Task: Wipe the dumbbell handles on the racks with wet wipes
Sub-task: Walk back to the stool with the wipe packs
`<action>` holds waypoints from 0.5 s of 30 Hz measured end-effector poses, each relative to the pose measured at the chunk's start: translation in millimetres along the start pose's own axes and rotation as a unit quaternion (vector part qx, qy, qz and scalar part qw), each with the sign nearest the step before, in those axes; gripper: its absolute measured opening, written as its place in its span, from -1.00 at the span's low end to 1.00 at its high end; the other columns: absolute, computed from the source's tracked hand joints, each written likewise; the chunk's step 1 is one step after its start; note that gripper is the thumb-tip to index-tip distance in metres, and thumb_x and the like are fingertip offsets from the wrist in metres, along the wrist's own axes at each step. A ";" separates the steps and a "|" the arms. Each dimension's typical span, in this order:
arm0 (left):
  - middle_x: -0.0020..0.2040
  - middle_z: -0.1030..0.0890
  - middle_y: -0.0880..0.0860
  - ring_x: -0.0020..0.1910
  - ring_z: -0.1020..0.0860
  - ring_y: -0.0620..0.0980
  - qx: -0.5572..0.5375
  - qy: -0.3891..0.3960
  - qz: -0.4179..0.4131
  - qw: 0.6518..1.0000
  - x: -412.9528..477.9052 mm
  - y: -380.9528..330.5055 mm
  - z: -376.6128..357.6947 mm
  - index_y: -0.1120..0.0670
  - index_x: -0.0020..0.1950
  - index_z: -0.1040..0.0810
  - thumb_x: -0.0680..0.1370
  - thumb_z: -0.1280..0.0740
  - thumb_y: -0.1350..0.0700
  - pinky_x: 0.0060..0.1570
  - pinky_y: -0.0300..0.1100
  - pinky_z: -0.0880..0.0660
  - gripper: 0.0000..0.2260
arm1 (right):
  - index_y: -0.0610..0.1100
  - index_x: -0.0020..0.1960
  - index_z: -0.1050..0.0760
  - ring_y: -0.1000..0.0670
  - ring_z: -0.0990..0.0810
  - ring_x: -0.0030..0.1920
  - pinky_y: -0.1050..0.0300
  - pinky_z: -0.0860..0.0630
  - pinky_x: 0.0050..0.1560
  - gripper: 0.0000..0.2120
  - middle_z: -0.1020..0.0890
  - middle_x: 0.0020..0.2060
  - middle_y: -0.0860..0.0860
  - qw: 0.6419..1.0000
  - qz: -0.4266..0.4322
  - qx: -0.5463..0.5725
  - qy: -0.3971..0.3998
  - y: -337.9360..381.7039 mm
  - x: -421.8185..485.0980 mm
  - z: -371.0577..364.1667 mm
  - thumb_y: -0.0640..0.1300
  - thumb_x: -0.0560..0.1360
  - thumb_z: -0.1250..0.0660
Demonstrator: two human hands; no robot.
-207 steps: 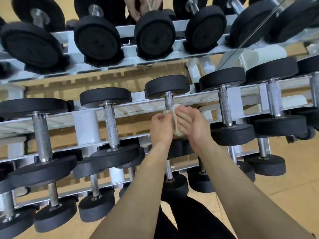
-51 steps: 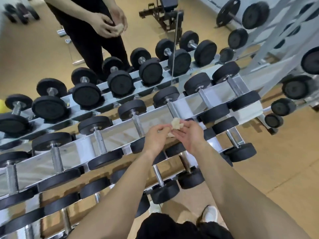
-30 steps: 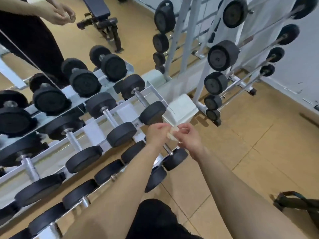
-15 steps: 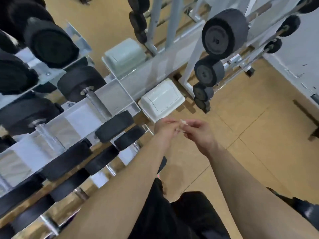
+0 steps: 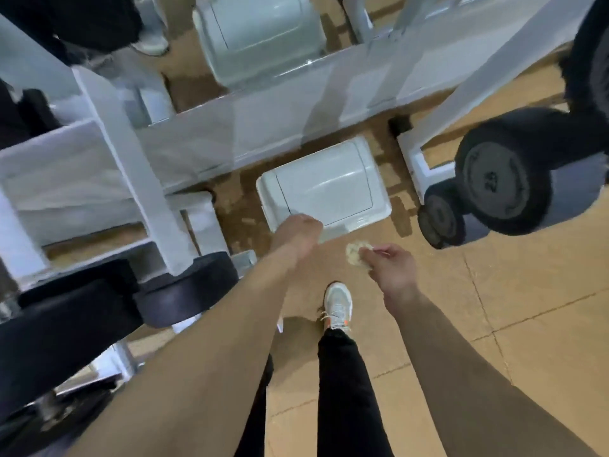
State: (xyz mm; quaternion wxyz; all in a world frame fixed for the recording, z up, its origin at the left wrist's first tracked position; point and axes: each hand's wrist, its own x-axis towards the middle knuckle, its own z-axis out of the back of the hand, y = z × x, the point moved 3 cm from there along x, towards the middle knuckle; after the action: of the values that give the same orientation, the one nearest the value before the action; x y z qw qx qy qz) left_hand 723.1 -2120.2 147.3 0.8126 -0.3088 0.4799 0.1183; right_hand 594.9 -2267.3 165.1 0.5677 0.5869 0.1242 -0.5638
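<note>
My right hand [image 5: 390, 267] pinches a crumpled, soiled wet wipe [image 5: 356, 254] above the floor, just in front of a white swing-lid bin [image 5: 333, 183]. My left hand [image 5: 296, 230] reaches over the bin's front left edge, and its fingers are hidden behind the back of the hand. The white dumbbell rack [image 5: 131, 166] fills the left side. The black head of one dumbbell [image 5: 186, 290] shows at its near end, blurred; no handles are plainly visible.
Fixed-weight barbell ends [image 5: 504, 183] jut out from a white stand at the right. A mirror behind the bin reflects a second bin [image 5: 257, 31]. My shoe [image 5: 337, 305] and black trouser legs stand on the tan floor below the hands.
I have turned away from the dumbbells toward the bin at the rack's end. My hands have parted: the right keeps the wipe, while the left has moved onto the bin's edge.
</note>
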 end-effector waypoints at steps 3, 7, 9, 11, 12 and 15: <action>0.23 -0.60 0.06 0.12 -0.53 0.06 0.016 0.020 -0.001 1.000 47.7 -2.2 -17.6 0.09 0.19 -0.62 0.62 -0.21 -0.02 0.06 -0.14 -0.38 -0.70 | -0.12 -0.19 -0.59 0.01 -0.53 -0.32 0.13 -0.51 -0.22 -0.89 -0.60 -0.39 0.03 0.999 0.003 -0.028 0.040 5.9 51.3 -9.2 -0.23 0.47 -0.50; 0.19 -0.59 0.05 0.20 -0.53 0.07 -0.054 -0.031 -0.035 0.997 81.2 -4.2 -25.2 0.13 0.24 -0.60 0.61 -0.26 -0.01 0.20 -0.04 -0.41 -0.69 | -0.11 -0.32 -0.60 0.05 -0.50 -0.36 0.11 -0.51 -0.22 -0.81 -0.55 -0.47 0.06 0.992 0.019 -0.093 0.082 10.7 93.1 -26.6 -0.24 0.45 -0.49; 0.09 -0.66 0.03 0.12 -0.58 0.07 -0.097 -0.056 -0.037 0.993 89.2 -0.8 -25.5 0.11 0.10 -0.67 0.58 -0.29 0.05 0.15 -0.02 -0.47 -0.76 | -0.10 -0.20 -0.66 0.05 -0.59 -0.32 0.13 -0.59 -0.20 -0.93 -0.62 -0.43 0.09 0.991 0.026 -0.115 0.063 15.9 105.3 -35.2 -0.20 0.44 -0.51; 0.07 -0.67 0.02 0.09 -0.58 0.07 -0.099 -0.043 -0.043 0.993 91.2 0.5 -26.9 0.08 0.07 -0.69 0.58 -0.26 0.08 0.13 -0.01 -0.50 -0.78 | -0.07 0.01 -0.68 0.01 -0.67 -0.13 0.13 -0.63 -0.08 -0.86 -0.69 -0.22 0.08 0.988 0.029 -0.142 0.054 25.9 111.3 -45.7 -0.13 0.45 -0.52; 0.10 -0.66 0.00 0.10 -0.56 0.05 -0.097 -0.036 -0.047 0.994 91.2 1.2 -27.8 0.06 0.11 -0.68 0.60 -0.25 0.09 0.13 -0.03 -0.49 -0.77 | -0.06 0.15 -0.65 -0.01 -0.66 0.00 0.12 -0.62 0.01 -0.74 -0.70 -0.06 0.07 0.985 0.027 -0.161 0.053 30.2 113.9 -50.9 -0.10 0.47 -0.51; 0.18 -0.60 0.00 0.15 -0.51 0.05 -0.100 -0.028 -0.047 0.993 85.1 2.7 -28.6 0.02 0.25 -0.62 0.61 -0.21 0.12 0.09 -0.09 -0.41 -0.72 | -0.05 0.48 -0.43 -0.06 -0.56 0.20 0.08 -0.51 0.14 -0.50 -0.58 0.28 0.04 0.976 0.030 -0.208 0.057 40.6 114.1 -62.9 -0.05 0.56 -0.41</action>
State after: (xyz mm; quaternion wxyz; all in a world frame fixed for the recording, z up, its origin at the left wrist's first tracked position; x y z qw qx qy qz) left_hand 745.1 -2144.5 63.7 0.7953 -0.4077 0.4275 0.1358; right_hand 697.6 -2286.1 77.3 0.6859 0.4905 0.2528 -0.4743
